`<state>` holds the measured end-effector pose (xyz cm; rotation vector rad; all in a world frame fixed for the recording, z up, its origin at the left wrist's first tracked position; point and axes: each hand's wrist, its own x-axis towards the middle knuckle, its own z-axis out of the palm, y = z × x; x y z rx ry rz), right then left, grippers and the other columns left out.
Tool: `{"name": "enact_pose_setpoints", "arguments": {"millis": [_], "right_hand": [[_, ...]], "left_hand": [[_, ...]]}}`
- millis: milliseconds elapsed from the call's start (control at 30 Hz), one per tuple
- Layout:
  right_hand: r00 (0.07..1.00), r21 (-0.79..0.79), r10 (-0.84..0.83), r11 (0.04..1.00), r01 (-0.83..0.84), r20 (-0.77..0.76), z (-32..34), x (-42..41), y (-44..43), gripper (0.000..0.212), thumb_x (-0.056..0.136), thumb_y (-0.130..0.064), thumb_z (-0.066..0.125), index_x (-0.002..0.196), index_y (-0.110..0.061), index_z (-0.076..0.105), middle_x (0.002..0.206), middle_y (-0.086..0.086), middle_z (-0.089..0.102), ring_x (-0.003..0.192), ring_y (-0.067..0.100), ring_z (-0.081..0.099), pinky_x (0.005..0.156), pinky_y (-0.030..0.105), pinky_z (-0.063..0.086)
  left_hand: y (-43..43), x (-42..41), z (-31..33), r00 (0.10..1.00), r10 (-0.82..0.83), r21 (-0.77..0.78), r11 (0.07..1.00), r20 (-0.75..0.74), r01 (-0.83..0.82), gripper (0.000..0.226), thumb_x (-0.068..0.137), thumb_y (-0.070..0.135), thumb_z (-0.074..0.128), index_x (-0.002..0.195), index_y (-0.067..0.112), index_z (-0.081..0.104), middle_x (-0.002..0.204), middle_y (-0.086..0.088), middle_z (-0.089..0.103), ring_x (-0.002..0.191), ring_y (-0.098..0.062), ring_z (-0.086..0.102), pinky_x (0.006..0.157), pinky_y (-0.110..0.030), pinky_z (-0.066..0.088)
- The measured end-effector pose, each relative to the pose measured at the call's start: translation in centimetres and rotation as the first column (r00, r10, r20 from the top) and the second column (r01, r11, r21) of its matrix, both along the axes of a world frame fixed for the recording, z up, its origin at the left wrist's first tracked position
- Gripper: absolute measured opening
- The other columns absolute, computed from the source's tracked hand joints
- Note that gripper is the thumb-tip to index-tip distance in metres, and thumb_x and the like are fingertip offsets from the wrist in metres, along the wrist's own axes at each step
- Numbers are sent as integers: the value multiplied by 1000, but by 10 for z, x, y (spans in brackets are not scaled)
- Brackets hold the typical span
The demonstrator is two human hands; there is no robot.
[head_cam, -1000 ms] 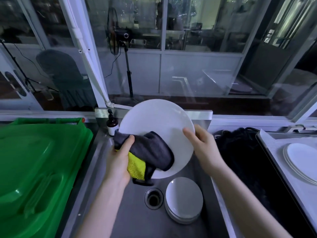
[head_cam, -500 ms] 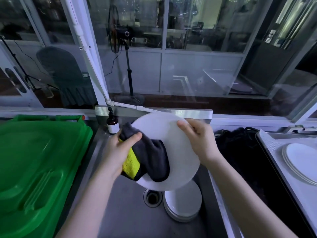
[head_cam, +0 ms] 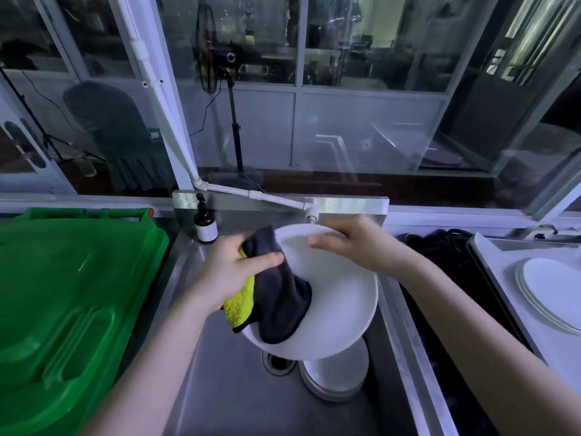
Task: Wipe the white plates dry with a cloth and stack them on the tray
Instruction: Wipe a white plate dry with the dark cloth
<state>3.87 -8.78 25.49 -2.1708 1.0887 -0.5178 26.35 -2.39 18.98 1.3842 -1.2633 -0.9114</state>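
Over the sink [head_cam: 220,388], the left hand [head_cam: 229,275] pinched the cloth [head_cam: 279,300] against the plate [head_cam: 339,297]; the right hand [head_cam: 355,243] gripped its far rim. The tray [head_cam: 496,256] lay right of the sink, nearer that hand.

The plate [head_cam: 339,297] has tipped from upright toward flat, lower at frame centre; the right hand [head_cam: 355,243] moved to its top rim; the left hand [head_cam: 232,272] shifted the cloth [head_cam: 279,300] up its left edge.

white plate [head_cam: 336,297] tilted over sink, grey-yellow cloth [head_cam: 276,297] draped across.
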Motion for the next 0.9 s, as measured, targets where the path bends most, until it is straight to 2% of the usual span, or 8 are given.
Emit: {"name": "enact_pose_setpoints", "arguments": {"millis": [100, 200, 300, 433, 533, 667, 767, 900], "right_hand": [[999, -101, -1, 995, 4, 35, -8, 5, 6, 49, 94, -34, 66, 71, 7, 52, 65, 22, 41, 63, 16, 35, 60, 32, 28], [948, 29, -172, 985, 170, 266, -19, -3, 7, 53, 93, -38, 69, 63, -1, 44, 59, 3, 36, 56, 12, 35, 55, 29, 28], [614, 362, -544, 839, 406, 572, -40, 11, 11, 49, 89, -44, 68, 61, -6, 55, 63, 4, 48, 63, 16, 45, 58, 34, 37], [160, 675, -812, 561, 479, 561, -72, 47, 25, 35, 93, -42, 64, 65, -24, 73, 77, -4, 71, 77, 17, 66, 75, 36, 56], [430, 571, -711, 703, 423, 556, -78, 32, 27, 24, 94, -40, 63, 86, -19, 70, 89, 4, 73, 86, 19, 67, 79, 36, 53], [841, -94, -245, 940, 328, 482, -65, -10, 34, 51, 87, -42, 72, 134, -30, 55, 137, -4, 61, 127, 5, 56, 107, 25, 42], [996, -660, 76, 747, -81, -37, -54, -26, 36, 57, 82, -49, 74, 129, -17, 65, 148, 5, 51, 141, 21, 45, 117, 41, 34], [908, -765, 146, 497, -411, -393, -45, -20, 27, 32, 92, -21, 69, 123, -12, 71, 137, 10, 62, 131, 30, 55, 110, 55, 42]], "left_hand": [[1, -9, 7, 998, -44, -28, 999, 39, 45, 30, 58, 48, 78, 86, 39, 75, 85, 12, 76, 80, -3, 72, 67, -13, 50], [3, -7, -4, 977, 141, -12, 989, -163, -145, 36, 58, 43, 81, 89, 27, 75, 89, 6, 77, 89, -12, 72, 77, -25, 55], [6, -30, -27, 716, 404, 185, 911, -569, -367, 29, 69, 29, 82, 93, 17, 72, 93, -2, 77, 92, -22, 73, 73, -32, 57], [5, -58, -40, 471, 556, 356, 819, -685, -449, 15, 84, 15, 74, 98, 12, 70, 94, -3, 77, 82, -15, 74, 61, -24, 56], [4, -37, -35, 514, 545, 363, 834, -662, -415, 9, 84, 12, 73, 93, 10, 70, 90, -6, 76, 81, -20, 73, 69, -30, 55], [2, 4, -26, 604, 535, 351, 845, -591, -404, 12, 82, 12, 75, 92, 10, 71, 82, -4, 75, 69, -18, 72, 55, -27, 53], [-1, 19, -19, 639, 536, 405, 842, -552, -357, 21, 80, 14, 76, 100, 10, 71, 84, -5, 76, 69, -19, 73, 57, -28, 54], [-6, 21, -13, 708, 476, 456, 857, -522, -240, 29, 81, 20, 74, 107, 8, 72, 99, -12, 75, 82, -26, 71, 69, -32, 54]]}}
